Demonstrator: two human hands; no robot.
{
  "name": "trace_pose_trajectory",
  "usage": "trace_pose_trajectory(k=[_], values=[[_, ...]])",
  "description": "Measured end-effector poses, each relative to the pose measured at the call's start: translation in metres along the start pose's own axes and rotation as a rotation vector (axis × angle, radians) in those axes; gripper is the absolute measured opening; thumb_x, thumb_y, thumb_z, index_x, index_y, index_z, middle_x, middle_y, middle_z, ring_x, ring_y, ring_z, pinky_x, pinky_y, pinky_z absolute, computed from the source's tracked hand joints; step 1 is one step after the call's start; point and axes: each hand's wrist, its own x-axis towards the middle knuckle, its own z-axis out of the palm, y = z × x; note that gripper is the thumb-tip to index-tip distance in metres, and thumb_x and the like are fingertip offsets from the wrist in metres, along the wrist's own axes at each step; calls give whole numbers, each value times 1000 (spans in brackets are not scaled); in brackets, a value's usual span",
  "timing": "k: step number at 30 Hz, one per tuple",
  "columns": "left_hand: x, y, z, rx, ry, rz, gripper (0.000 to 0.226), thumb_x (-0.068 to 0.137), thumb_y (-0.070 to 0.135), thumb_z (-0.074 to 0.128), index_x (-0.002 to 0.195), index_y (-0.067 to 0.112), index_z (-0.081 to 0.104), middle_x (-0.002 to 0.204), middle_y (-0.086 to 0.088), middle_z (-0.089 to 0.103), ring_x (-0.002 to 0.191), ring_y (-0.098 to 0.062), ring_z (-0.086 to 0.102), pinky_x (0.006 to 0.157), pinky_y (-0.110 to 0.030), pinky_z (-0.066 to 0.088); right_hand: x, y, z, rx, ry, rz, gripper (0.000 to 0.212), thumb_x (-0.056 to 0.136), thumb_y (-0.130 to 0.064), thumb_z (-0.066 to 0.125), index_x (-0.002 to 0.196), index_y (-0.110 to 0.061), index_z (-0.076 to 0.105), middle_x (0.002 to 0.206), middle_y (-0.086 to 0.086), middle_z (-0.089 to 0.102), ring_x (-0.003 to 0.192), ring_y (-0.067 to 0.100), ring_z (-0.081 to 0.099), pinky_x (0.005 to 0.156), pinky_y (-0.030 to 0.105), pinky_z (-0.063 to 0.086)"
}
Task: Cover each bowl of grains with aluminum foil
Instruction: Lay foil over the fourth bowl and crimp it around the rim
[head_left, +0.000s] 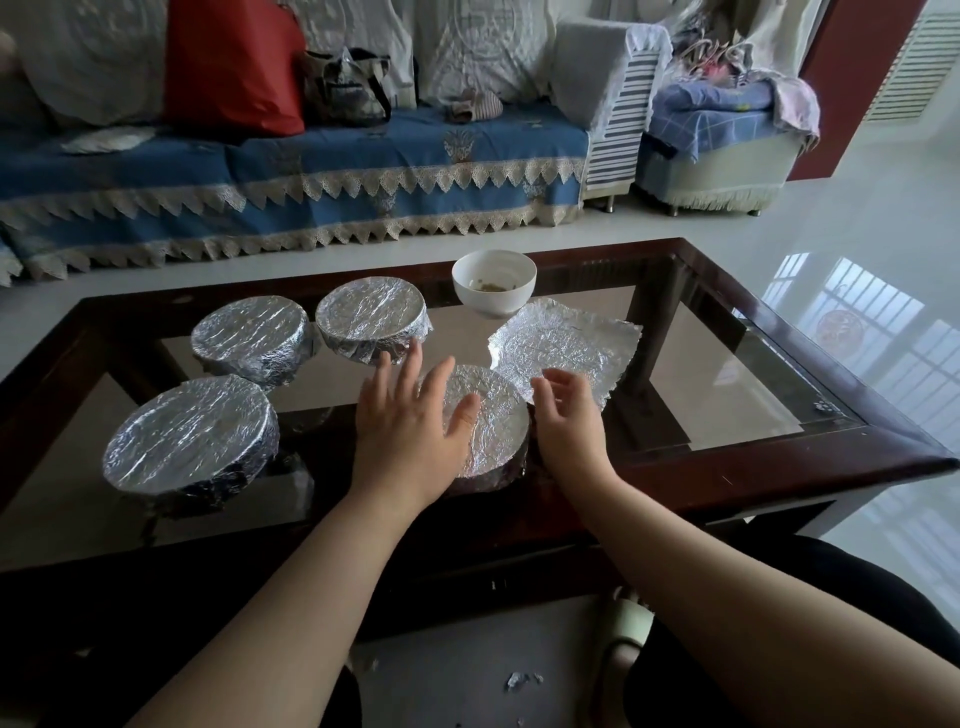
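While the left hand (410, 421) lay flat with its fingers spread on the foil top of the nearest covered bowl (488, 415), the right hand (566, 415) hovered just beside that bowl's right edge, fingers loosely curled and gripping nothing. Whether the right fingertips touched the foil could not be told. A loose crumpled foil sheet (566, 348) lay flat on the glass worktop (727, 395) just beyond the right hand, and past it stood an uncovered white bowl (493, 283) with a little grain at the bottom. Three more foil-covered bowls sat to the left of the hands: one near (189, 434), one farther (249, 335), and one just beyond the left fingertips (371, 317). Small foil scraps (522, 679) lay on the floor below the forearms.
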Motion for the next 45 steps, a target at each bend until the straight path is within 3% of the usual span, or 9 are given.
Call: trace_pose_trajectory(k=[9, 12, 17, 21, 28, 33, 37, 40, 45], values=[[5, -5, 13, 36, -178, 10, 60, 95, 65, 15, 149, 45, 27, 163, 9, 14, 150, -28, 0, 119, -42, 7, -22, 7, 11, 189, -5, 48, 40, 100, -30, 50, 81, 5, 57, 62, 0, 43, 62, 9, 38, 64, 31, 34], [5, -5, 16, 38, -165, 0, 64, 92, 67, 13, 149, 44, 29, 162, 8, 17, 149, -29, 5, 121, -42, 9, -18, 7, 10, 264, -23, 148, 35, 98, -30, 55, 75, -4, 59, 59, -3, 44, 62, 9, 39, 63, 28, 36], [5, -6, 20, 52, -127, -7, 69, 89, 69, 11, 148, 42, 32, 161, 6, 22, 148, -30, 11, 120, -42, 12, -10, 6, 14, 441, -62, 359, 17, 91, -26, 66, 79, -14, 68, 79, 12, 68, 78, 25, 62, 86, 48, 53], [4, -6, 21, 45, -103, -1, 80, 81, 72, 1, 147, 41, 34, 160, 5, 24, 147, -32, 13, 120, -44, 15, -5, 3, 13, 591, -136, 451, 3, 89, -7, 67, 91, -7, 64, 89, 20, 69, 77, 29, 65, 85, 47, 54], [5, -5, 21, 6, -101, -26, 80, 82, 73, 4, 148, 38, 34, 161, 3, 21, 149, -31, 9, 121, -43, 11, 3, 9, 16, 373, -136, 405, 17, 89, 3, 60, 97, -11, 64, 103, 18, 72, 94, 32, 69, 92, 51, 54], [5, 0, 13, -185, -121, -82, 58, 97, 58, 31, 150, 34, 32, 163, 2, 11, 150, -26, 0, 118, -45, 12, 3, -9, 1, 349, -147, 368, 22, 102, -11, 45, 117, 2, 54, 80, 7, 66, 61, 11, 65, 55, 22, 55], [12, -5, 11, -435, -18, -146, 57, 99, 51, 35, 146, 20, 42, 159, -10, 26, 148, -27, 15, 120, -45, 15, 2, -17, -9, 106, -210, 275, 50, 102, -39, 37, 102, 8, 54, 93, 19, 71, 90, 39, 68, 91, 53, 52], [18, -7, 0, -577, 19, -226, 52, 102, 43, 37, 139, 8, 48, 146, -15, 45, 138, -28, 36, 115, -44, 28, 0, -26, -18, -71, -255, 268, 55, 100, -50, 36, 91, -1, 59, 100, 25, 70, 77, 36, 67, 80, 50, 56], [21, -22, -8, -944, -114, -568, 54, 105, 46, 27, 148, 15, 35, 152, -5, 38, 140, -24, 36, 112, -36, 26, -21, -40, -33, 41, -498, 627, 75, 92, -66, 36, 135, -5, 37, 104, 23, 62, 91, 41, 67, 74, 49, 57]])
